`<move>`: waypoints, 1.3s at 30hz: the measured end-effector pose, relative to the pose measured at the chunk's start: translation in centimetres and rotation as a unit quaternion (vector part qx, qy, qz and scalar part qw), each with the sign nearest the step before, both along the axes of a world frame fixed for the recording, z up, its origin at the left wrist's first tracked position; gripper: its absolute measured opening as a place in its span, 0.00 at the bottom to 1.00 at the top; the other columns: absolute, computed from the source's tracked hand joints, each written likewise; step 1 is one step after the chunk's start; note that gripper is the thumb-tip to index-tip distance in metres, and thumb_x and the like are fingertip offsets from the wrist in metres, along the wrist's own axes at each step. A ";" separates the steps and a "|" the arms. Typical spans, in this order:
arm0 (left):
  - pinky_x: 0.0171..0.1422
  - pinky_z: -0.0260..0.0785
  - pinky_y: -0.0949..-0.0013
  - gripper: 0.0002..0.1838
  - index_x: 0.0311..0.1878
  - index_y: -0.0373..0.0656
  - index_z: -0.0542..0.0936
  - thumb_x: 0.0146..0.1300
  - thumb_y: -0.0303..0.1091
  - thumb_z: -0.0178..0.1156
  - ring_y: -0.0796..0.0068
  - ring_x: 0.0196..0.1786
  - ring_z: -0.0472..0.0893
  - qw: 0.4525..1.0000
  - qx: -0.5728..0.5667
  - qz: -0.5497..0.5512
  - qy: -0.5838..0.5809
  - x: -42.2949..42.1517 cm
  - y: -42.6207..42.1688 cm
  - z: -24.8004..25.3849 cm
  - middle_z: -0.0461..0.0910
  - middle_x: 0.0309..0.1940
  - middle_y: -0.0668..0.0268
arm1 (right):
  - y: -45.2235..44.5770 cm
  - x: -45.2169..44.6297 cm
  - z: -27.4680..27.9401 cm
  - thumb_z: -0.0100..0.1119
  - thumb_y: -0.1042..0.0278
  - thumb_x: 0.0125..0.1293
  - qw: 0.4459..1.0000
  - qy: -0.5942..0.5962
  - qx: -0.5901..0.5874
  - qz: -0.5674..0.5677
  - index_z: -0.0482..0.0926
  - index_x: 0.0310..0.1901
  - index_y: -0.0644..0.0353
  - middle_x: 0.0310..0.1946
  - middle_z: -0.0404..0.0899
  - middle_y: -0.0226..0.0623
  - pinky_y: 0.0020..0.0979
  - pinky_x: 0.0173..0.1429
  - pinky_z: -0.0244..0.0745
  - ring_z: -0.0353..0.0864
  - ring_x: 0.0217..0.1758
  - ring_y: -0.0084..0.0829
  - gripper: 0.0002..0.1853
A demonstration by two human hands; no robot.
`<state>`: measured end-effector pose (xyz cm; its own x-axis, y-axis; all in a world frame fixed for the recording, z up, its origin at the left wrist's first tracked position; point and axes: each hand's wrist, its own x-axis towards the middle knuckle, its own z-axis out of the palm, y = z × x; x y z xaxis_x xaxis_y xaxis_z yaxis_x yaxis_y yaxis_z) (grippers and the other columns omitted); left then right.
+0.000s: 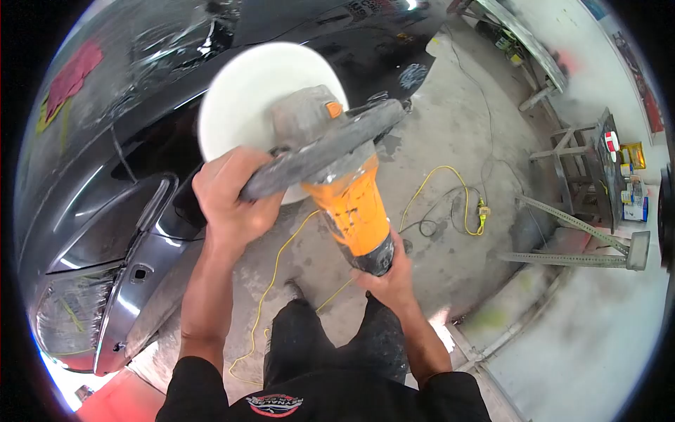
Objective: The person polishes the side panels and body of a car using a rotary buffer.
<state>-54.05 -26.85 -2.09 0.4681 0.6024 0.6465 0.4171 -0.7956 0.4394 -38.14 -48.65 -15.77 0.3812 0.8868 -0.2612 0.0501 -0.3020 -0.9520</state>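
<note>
An orange and grey polisher (358,211) with a round white pad (239,98) is in both of my hands, in front of my body. My left hand (235,186) is closed around the left end of its dusty grey D-shaped handle (330,148). Lower down, my right hand (390,274) grips the dark rear end of the orange body. Behind the pad is the glossy black car (169,144); whether the pad touches it I cannot tell. The pad's edge is slightly blurred.
A yellow cord (264,295) snakes over the concrete floor (450,274) past my legs, with a plug connection (483,211) at the right. The car door (133,281) stands open at the left. A red cloth (74,70) lies at upper left. Right, a wooden stand (605,176) and metal bracket (569,259) jut out.
</note>
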 end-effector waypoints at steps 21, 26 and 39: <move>0.32 0.70 0.69 0.10 0.36 0.35 0.81 0.54 0.26 0.73 0.79 0.24 0.74 0.992 -0.124 0.004 -0.018 32.8 11.1 -3.5 0.80 0.22 0.59 | 9.5 31.0 -0.8 0.75 0.67 0.51 0.999 -0.031 0.007 -0.013 0.68 0.66 0.69 0.47 0.84 0.38 0.31 0.57 0.77 0.83 0.48 0.27 0.40; 0.33 0.71 0.66 0.09 0.34 0.38 0.82 0.51 0.25 0.73 0.65 0.24 0.81 0.990 -0.117 0.045 0.065 30.7 7.1 -3.4 0.80 0.24 0.54 | 6.1 29.9 -1.5 0.77 0.64 0.51 0.999 0.041 0.012 0.006 0.66 0.68 0.70 0.50 0.83 0.41 0.33 0.60 0.75 0.82 0.53 0.29 0.44; 0.30 0.70 0.62 0.09 0.30 0.41 0.80 0.46 0.21 0.70 0.56 0.26 0.82 0.968 -0.224 -0.087 0.068 38.8 12.5 -2.5 0.79 0.23 0.57 | 8.1 36.1 1.4 0.80 0.60 0.45 0.987 0.065 -0.144 -0.014 0.64 0.71 0.68 0.56 0.80 0.44 0.36 0.67 0.71 0.80 0.60 0.34 0.51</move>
